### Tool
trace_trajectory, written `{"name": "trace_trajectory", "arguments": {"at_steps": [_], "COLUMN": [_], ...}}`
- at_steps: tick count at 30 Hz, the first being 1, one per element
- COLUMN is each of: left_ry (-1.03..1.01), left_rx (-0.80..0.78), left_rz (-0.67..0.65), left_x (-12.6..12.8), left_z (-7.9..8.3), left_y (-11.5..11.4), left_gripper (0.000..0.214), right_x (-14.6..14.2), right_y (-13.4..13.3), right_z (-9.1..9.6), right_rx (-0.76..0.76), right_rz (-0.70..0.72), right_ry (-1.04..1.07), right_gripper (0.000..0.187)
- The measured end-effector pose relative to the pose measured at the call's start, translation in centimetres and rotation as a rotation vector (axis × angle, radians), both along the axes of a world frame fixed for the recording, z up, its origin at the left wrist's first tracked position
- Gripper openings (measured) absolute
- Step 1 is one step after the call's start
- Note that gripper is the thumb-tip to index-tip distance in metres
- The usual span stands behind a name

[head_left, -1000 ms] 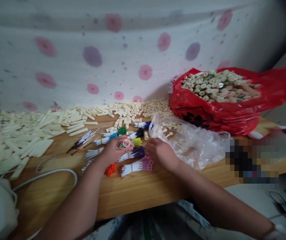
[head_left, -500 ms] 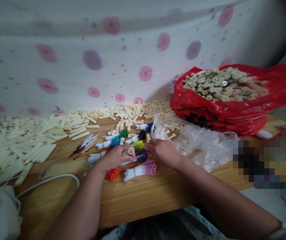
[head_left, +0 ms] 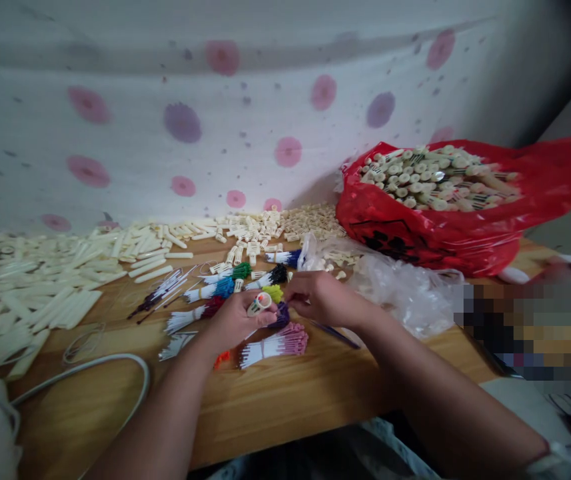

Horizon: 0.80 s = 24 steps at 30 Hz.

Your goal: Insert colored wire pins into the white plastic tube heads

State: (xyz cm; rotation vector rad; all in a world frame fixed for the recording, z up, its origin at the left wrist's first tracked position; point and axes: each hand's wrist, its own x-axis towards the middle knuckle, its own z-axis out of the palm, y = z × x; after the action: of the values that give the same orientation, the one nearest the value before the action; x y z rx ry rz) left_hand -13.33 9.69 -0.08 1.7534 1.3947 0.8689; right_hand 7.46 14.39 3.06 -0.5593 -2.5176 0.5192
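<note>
My left hand [head_left: 232, 323] is closed around a short cream slotted plastic tube [head_left: 259, 304], its round open end facing up with small coloured bits inside. Just to the right, my right hand [head_left: 322, 297] is bent in a pinch beside the yellow-green tips [head_left: 274, 293] of a bundle; whatever lies between its fingertips is too small to make out. Around the hands lie bundles of thin white sticks with coloured tips: pink [head_left: 275, 345], purple [head_left: 282, 315], blue [head_left: 210, 291], green [head_left: 232, 272] and black [head_left: 271, 276]. Orange tips [head_left: 222, 360] show partly below my left wrist.
Cream flat pieces [head_left: 60, 267] are heaped at left, small slotted tubes [head_left: 260, 230] at the back. A red plastic bag [head_left: 425, 237] full of assembled cream pieces stands back right, with a crumpled clear bag [head_left: 410, 293] before it. A white cable [head_left: 130, 360] curves at left.
My right hand has risen from the table and its fingers have curled into a pinch nearer the tube. My left hand still holds the tube, with its opening turned more upward. The view has shifted slightly.
</note>
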Motion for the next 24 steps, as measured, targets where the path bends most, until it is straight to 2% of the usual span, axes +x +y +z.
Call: {"name": "trace_trajectory", "arguments": {"at_steps": [3, 7, 10, 18, 22, 24], "left_ry": [-0.019, -0.081, -0.107, -0.155, -0.169, -0.154], "left_rx": [0.027, 0.079, 0.095, 0.095, 0.088, 0.145], "left_rz": [0.048, 0.064, 0.071, 0.056, 0.005, -0.006], "left_x": [0.5, 0.3, 0.1, 0.3, 0.2, 0.0], "left_z": [0.2, 0.5, 0.6, 0.4, 0.0, -0.3], "left_y": [-0.3, -0.3, -0.4, -0.4, -0.2, 0.0], "left_gripper": [0.016, 0.017, 0.017, 0.020, 0.021, 0.020], "right_x": [-1.2, -1.9, -2.0, -2.9, -3.1, -2.8], "right_y": [-0.1, 0.3, 0.4, -0.7, -1.1, -1.2], "right_z": [-0.7, -2.5, -3.4, -2.9, -2.7, -2.5], "right_rx": [-0.118, -0.530, -0.686, -0.610, -0.491, -0.410], "right_rz": [-0.021, -0.012, -0.013, -0.056, -0.098, -0.137], "right_ry": [0.145, 0.444, 0.568, 0.623, 0.607, 0.583], "right_gripper": [0.012, 0.017, 0.020, 0.011, 0.009, 0.009]}}
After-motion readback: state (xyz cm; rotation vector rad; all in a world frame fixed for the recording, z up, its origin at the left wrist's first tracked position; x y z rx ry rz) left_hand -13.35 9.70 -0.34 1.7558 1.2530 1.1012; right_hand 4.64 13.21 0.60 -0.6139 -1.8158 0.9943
